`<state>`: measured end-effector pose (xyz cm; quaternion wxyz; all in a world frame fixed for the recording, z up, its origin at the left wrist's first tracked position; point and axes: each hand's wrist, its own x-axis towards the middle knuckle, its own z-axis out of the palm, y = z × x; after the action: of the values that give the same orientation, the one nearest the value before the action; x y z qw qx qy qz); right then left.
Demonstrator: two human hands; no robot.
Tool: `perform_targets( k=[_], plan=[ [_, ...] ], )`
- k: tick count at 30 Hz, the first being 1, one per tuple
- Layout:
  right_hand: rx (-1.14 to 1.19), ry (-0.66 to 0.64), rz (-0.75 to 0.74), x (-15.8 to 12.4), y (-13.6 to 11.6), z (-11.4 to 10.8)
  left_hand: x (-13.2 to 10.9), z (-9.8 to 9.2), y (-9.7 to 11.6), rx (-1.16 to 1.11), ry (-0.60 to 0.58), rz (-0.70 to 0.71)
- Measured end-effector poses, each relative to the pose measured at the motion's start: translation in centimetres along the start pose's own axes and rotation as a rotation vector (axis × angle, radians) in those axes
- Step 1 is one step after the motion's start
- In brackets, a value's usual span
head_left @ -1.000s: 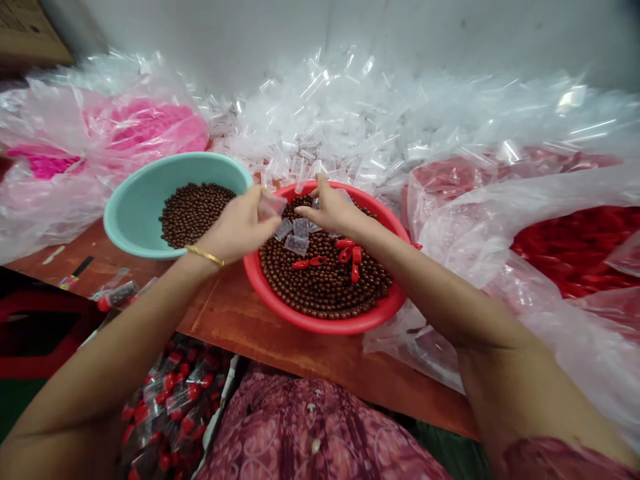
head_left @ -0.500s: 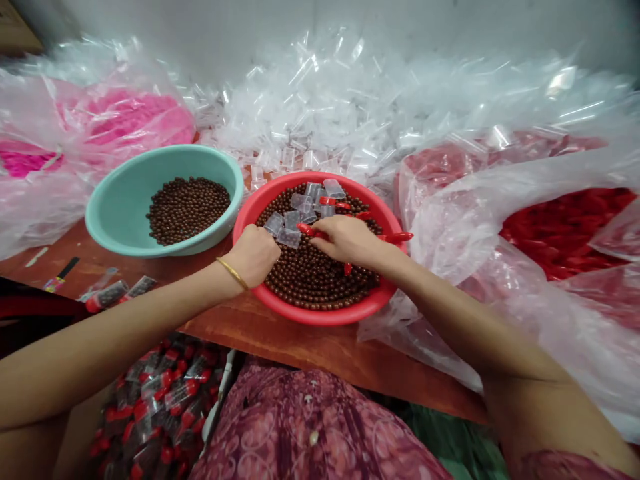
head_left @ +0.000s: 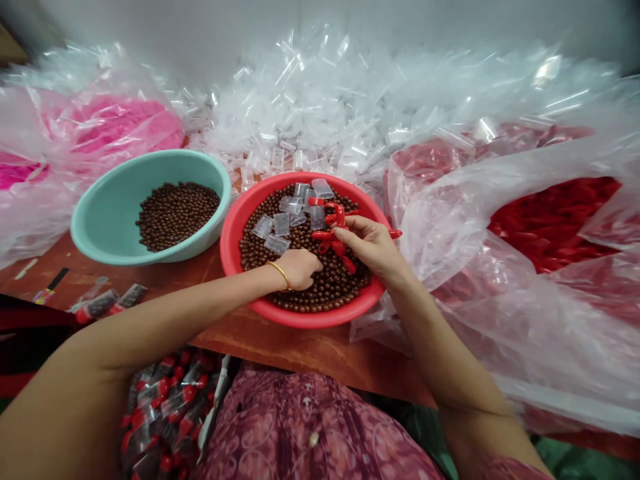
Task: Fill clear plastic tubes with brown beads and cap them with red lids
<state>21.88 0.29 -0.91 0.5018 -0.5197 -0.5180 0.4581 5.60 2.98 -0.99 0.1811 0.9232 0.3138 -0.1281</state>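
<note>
A red basin (head_left: 231, 233) holds many small, round, dark brown balls (head_left: 320, 303). On the balls lie several clear plastic containers (head_left: 281, 224) and red plastic pieces (head_left: 349, 265). My left hand (head_left: 300, 269), with a gold bangle at the wrist, is over the near middle of the basin. Its fingers are curled and pressed together; whatever they may hold is hidden. My right hand (head_left: 374, 248) is at the basin's right side, thumb and fingers pinched on a red plastic piece (head_left: 325, 236) among the others.
To the left stands a teal basin (head_left: 100, 210) with more brown balls. Clear containers (head_left: 320, 100) are heaped behind. Plastic bags of red pieces (head_left: 550, 220) lie right, pink ones (head_left: 120, 123) far left. Filled, red-capped containers (head_left: 170, 407) sit below the wooden table's edge (head_left: 295, 347).
My left hand has moved from the basin's left rim, near the clear containers, rightward over the balls. My right hand has shifted slightly right, among the red pieces. The view has moved a little.
</note>
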Motion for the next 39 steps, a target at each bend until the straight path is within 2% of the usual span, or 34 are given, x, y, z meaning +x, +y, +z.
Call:
perform_targets(
  k=[4,8,10,15,17,22,27,29,33,35,39],
  plan=[
    [0.03,0.092,-0.031,-0.1,0.0,-0.2,-0.1,-0.3,-1.6,-0.479,0.038,0.004],
    [0.114,0.101,0.03,-0.3,-0.1,-0.4,-1.7,-0.9,-2.8,-0.963,0.158,0.011],
    [0.133,0.109,0.042,-0.4,-0.2,-0.4,-2.7,-1.1,-2.8,-1.135,0.197,-0.007],
    [0.157,0.096,0.037,-0.8,-0.9,0.0,-4.5,-1.2,-1.9,-1.542,0.201,0.023],
    [0.153,0.073,0.031,-1.1,-1.3,0.5,-4.8,-0.9,-1.7,-1.581,0.241,0.046],
    [0.183,0.068,-0.012,-1.7,-1.9,2.4,-5.2,-0.2,-1.1,-1.516,0.336,0.068],
    [-0.017,0.09,-0.108,-2.1,-2.0,3.2,-6.2,0.2,-0.8,-1.558,0.396,0.015],
    [-0.066,0.045,-0.083,-2.4,-2.0,2.9,-6.5,0.4,-1.0,-1.604,0.411,-0.038],
    [-0.008,-0.102,0.099,-2.7,-2.0,2.2,-6.7,0.7,-1.2,-1.679,0.399,-0.077],
    [0.075,-0.104,0.159,-2.7,-1.8,2.3,-6.5,0.9,-1.1,-1.677,0.41,-0.07],
    [0.148,-0.044,0.134,-2.5,-1.3,3.3,-6.1,1.1,-0.8,-1.621,0.456,-0.05]
  ],
)
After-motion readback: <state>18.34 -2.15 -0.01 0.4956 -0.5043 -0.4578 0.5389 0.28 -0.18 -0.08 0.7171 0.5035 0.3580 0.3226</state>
